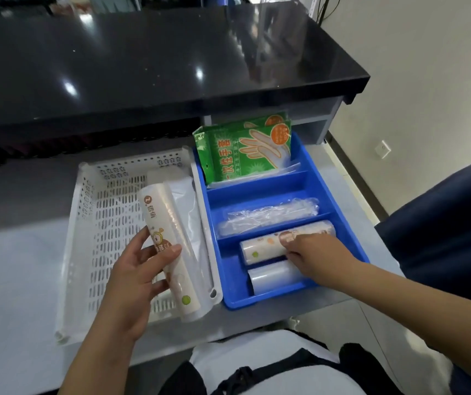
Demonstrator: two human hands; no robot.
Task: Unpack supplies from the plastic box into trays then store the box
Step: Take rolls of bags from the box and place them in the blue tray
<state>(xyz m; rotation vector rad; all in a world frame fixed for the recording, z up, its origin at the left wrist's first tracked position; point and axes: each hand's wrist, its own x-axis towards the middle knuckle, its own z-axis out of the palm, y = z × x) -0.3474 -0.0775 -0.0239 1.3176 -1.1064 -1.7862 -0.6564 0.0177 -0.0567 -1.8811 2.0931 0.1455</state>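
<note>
Item 1. My left hand: forearm coming up from the lower left, palm turned toward the right. Thumb lies across the front of the long printed roll and the fingers are wrapped behind it, so it is held around its lower half. The roll is tilted, its far end leaning left, above the right side of the white perforated box.

Item 2. My right hand: forearm reaching in from the lower right, wrist low, knuckles up. Fingers bend down over the short printed roll and clasp its right half. That roll lies crosswise in the nearest compartment of the blue tray.

Item 3. Clear roll: same compartment, just beside the short printed roll on the near side, partly under my right wrist.

Item 4. Film-wrapped roll: middle compartment, lying crosswise.

Item 5. Green glove packs: far compartment, standing and leaning back.

Item 6. Translucent sheet: inside the box, along its right wall.

Item 7. Box and tray: side by side, touching, on the grey table below the black countertop.
</note>
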